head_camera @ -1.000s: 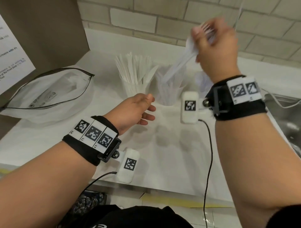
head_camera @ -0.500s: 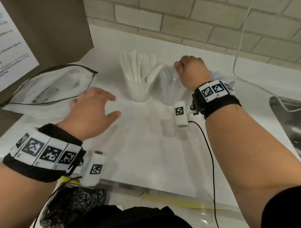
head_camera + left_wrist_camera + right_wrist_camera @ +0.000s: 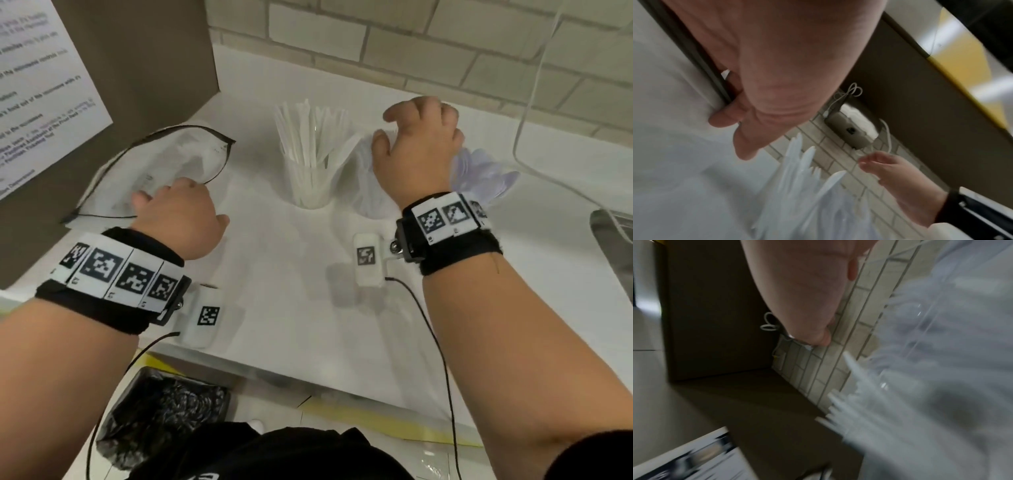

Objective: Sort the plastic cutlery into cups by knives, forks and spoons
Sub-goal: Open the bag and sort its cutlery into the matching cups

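Three clear cups stand in a row at the back of the white counter [image 3: 291,308]. The left cup [image 3: 310,186] holds white knives [image 3: 797,175]. The middle cup [image 3: 363,195] holds forks and is partly hidden by my right hand [image 3: 418,150]. That hand hovers just above it with loose fingers and holds nothing. The right cup [image 3: 486,174] holds spoons. My left hand [image 3: 178,212] lies palm down on a clear zip bag [image 3: 164,161] at the left, its fingertips [image 3: 723,118] touching the bag's dark rim.
A brown panel [image 3: 144,68] with a printed sheet stands behind the bag. Along the back runs a tiled wall with a white cable [image 3: 534,113] hanging down it. A steel sink [image 3: 613,246] lies at the right edge. Below the counter's front edge is a bin with a black liner [image 3: 164,411].
My right hand came down from head height with forks, reached into the middle cup, and now hovers above it empty. My left hand moved left onto the zip bag.
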